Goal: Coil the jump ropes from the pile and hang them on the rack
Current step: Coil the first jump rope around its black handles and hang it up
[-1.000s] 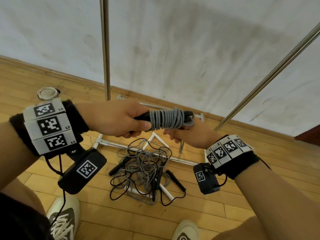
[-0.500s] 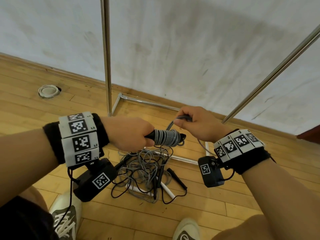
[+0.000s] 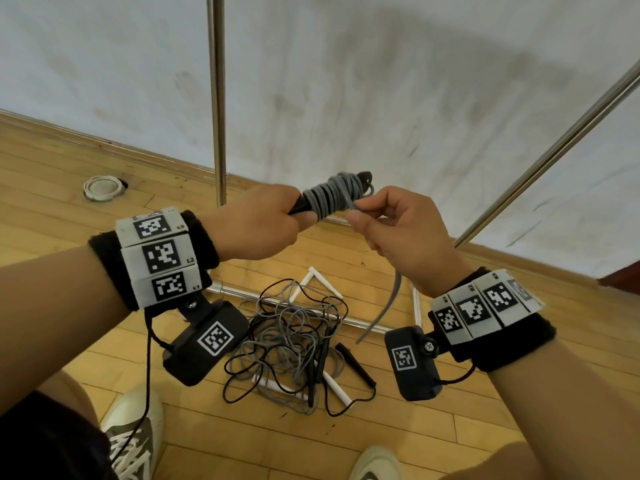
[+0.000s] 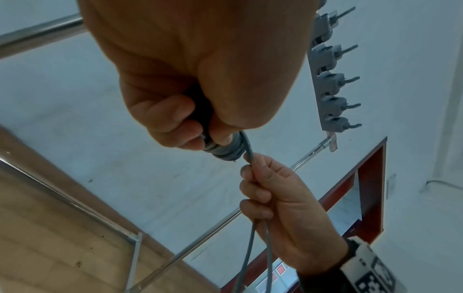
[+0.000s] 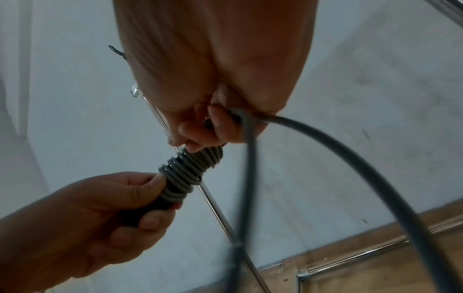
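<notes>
- Left hand [image 3: 258,225] fisted round the black handles [image 5: 150,208], thumb set against the first turns of the grey rope [image 3: 330,195], which is wound tight along them.
- Right hand [image 3: 398,233] pinches the free end of that rope close to the coil; fingers curled over it, a short doubled loop hanging below the palm.
- Coil held in the air between the two rack [image 3: 217,98] uprights, above the pile [image 3: 294,344] on the floor. Not yet hung.
- Risk: last turns look looser and bunched at the far end of the handles. If the pinch slackens before the end is tucked, I judge the wrap springs open.
- Risk: the hanging loop swings low, near the pile. It could snag a black cord and drag the tangle up.
- Risk: turns sit close to the handle tips; a pull along the handles could slide them off the end.
- Risk: left thumb is the only check on the first turns; shifting grip to reach for the rack could free them.
- Hooks [image 4: 333,79] show on a wall strip in the left wrist view; whether they belong to the rack, cannot tell.
</notes>
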{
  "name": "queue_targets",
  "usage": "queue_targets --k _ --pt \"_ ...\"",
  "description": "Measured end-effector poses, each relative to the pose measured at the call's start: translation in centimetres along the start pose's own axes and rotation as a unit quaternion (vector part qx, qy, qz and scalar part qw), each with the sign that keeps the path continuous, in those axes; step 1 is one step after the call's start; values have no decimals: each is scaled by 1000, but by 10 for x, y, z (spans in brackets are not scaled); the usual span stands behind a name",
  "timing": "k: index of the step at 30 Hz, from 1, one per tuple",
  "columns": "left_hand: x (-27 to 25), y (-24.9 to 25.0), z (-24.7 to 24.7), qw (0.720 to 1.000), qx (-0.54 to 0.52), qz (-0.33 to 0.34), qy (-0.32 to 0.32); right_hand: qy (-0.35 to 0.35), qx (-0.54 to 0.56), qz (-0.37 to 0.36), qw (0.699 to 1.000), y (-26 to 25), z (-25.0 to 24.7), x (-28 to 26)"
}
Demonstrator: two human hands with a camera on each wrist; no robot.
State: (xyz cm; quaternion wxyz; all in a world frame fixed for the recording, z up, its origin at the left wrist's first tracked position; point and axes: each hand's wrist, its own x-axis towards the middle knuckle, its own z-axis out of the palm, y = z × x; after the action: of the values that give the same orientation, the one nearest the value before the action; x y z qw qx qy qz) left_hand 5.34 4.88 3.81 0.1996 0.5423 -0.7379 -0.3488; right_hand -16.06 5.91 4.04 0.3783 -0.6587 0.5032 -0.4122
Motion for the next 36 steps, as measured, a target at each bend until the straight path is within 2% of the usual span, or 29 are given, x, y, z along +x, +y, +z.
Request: queue_targets --k 5,10,13,16,21,24,28,30,34,36 --pt "-5 5 -4 992 -120 -17 20 -36 92 8 995 1 3 -2" --pt "-12 9 -9 987 -162 1 -7 -53 78 61 994 8 8 -4" --pt "-17 11 -14 985 -170 12 -36 -71 49 77 993 13 4 -5" --pt "-20 11 -19 985 -161 23 -62 -138 14 49 989 18 0 -5" --pt "-25 13 -22 983 -128 38 -123 -212 50 60 974 30 -4 -3" --pt "-28 12 -20 980 -105 51 -158 -221 -6 66 973 34 -7 -4" --pt "-31 10 -17 974 -79 57 -204 -200 -158 51 966 43 -12 -3" --pt "-32 8 -13 971 -55 61 -226 -199 -218 33 955 48 -16 0" --pt "-31 7 -1 964 -1 73 -257 -252 -333 -41 908 52 -18 5" --pt "-31 7 3 960 16 69 -270 -247 -325 -41 912 51 -16 5"
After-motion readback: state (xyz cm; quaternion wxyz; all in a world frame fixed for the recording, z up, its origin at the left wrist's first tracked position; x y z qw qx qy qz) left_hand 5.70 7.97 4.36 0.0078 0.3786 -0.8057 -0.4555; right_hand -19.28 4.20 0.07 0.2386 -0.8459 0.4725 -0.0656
